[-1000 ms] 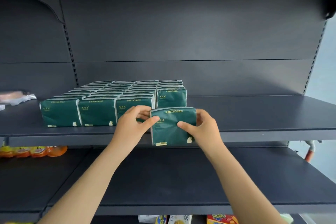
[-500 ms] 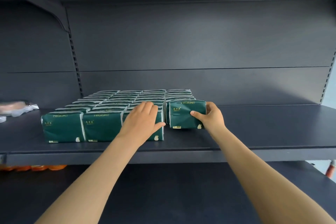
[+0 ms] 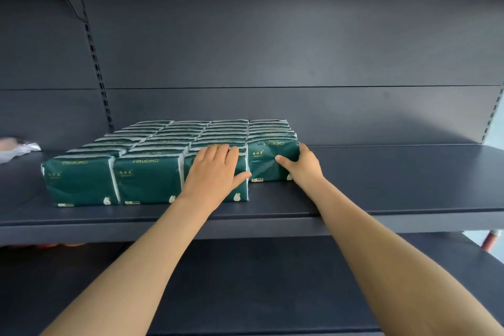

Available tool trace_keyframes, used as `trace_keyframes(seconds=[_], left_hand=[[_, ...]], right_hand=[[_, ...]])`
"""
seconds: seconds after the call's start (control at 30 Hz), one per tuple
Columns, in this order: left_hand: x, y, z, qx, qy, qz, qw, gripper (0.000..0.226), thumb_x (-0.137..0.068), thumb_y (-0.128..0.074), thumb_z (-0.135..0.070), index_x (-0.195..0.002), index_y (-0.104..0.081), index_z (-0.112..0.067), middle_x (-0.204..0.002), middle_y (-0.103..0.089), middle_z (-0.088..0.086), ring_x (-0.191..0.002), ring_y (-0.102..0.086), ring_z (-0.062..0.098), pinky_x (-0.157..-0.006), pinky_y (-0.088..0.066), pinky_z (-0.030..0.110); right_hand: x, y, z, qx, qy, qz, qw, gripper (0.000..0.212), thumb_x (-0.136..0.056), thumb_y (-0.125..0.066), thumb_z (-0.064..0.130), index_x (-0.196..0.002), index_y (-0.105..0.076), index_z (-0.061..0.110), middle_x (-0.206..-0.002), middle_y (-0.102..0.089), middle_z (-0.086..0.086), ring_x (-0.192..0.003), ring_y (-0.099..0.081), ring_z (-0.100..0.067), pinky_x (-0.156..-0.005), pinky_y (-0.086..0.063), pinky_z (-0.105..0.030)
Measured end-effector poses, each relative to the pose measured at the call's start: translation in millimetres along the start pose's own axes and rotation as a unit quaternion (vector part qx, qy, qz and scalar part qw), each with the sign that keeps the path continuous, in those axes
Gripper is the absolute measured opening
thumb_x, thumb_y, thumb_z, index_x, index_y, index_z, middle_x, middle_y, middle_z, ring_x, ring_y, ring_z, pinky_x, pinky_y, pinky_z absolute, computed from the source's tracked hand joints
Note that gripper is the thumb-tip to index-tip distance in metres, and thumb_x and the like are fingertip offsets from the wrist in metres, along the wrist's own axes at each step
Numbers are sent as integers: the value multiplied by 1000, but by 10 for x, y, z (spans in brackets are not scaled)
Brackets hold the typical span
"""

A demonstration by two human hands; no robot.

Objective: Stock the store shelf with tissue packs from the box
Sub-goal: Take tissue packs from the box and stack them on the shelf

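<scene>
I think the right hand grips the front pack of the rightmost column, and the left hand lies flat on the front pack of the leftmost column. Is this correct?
Not quite. The head view shows the left hand lying flat on the front pack of the third column from the left, not the leftmost. The right hand does grip the front pack of the rightmost column.

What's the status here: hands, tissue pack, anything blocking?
Left hand flat against neighbouring front pack. Right hand grips tissue pack, standing on shelf, fourth column, behind the front line. Nothing blocking it.
</scene>
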State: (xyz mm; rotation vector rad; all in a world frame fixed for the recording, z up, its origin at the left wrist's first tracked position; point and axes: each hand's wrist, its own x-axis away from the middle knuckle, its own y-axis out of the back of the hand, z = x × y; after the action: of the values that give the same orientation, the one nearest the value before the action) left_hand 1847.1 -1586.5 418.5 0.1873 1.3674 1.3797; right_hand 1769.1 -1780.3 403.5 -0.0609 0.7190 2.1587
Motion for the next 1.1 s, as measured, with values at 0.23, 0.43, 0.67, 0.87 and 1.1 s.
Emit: trace_keyframes(seconds=[0.23,0.43,0.67,0.87,1.1], left_hand=[[1,169,-16,1,-5,41,999,64,-95,-27,-56,-137,-35,-8,-136,-46,8,-126,-42,24,-107,-30,35],[18,642,71,36,15,39,998,55,-98,-34,-46,-131,-42,-2,-129,-48,17,-119,-47,31,-101,-37,40],[435,963,-223,86,-5,77,993,44,-97,-41,-32,-128,-46,0,-128,-49,20,-120,-45,36,-95,-40,47],[961,1009,-723,144,-12,102,984,43,-96,-43,-35,-124,-49,-2,-125,-50,16,-119,-45,33,-93,-42,47],[1576,839,-1487,165,7,186,969,43,-97,-42,-37,-126,-48,-6,-126,-49,11,-120,-43,28,-92,-43,44]], right_hand=[[105,232,190,64,-44,44,996,54,-85,-65,38,-124,-47,6,-115,-57,-4,-111,-54,-24,-80,-41,-28],[524,673,462,283,23,61,957,56,-91,-56,39,-126,-42,-3,-124,-54,-18,-109,-50,-32,-78,-40,-32],[1269,1072,497,417,67,69,904,66,-93,-52,42,-139,-33,-2,-136,-45,-24,-124,-44,-38,-97,-40,-41],[1902,1274,42,432,81,82,894,63,-92,-53,42,-135,-38,-1,-136,-45,-21,-127,-40,-36,-102,-38,-43],[2463,1546,-758,409,34,145,900,63,-92,-51,44,-136,-37,2,-137,-44,-19,-128,-40,-34,-102,-39,-44]])
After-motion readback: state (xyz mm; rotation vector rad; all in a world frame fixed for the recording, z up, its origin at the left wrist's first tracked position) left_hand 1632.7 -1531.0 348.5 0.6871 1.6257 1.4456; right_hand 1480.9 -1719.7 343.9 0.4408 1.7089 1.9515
